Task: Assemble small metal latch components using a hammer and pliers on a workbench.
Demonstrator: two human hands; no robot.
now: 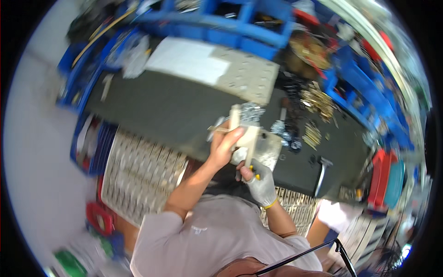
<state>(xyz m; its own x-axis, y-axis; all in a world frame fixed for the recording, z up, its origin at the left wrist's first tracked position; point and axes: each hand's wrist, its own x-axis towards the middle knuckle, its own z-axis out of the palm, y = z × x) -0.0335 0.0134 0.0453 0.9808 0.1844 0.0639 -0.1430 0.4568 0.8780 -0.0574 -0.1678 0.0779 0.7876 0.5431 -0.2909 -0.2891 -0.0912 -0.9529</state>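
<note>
My bare left hand [222, 147] is closed round a cream-coloured, angular part [249, 138], its thumb lying across it. My right hand [262, 188] wears a pale knitted glove with a yellow cuff, and a bare fingertip shows. Its fingers are bent together at the lower end of the cream part. Small yellow and black bits show at those fingers; what they grip is hidden. Under the hands, at the bench edge, lies a shiny metal plate [272, 148]. Just beyond the cream part sits a heap of small silver pieces [252, 111].
On the dark bench [170, 104] lie brass-coloured pieces [318, 100] and a hammer [321, 174] to the right. A perforated board [256, 76] with white paper [184, 60] lies at the back. Blue bins [265, 44] line the far side; red trays [380, 177] stand at right.
</note>
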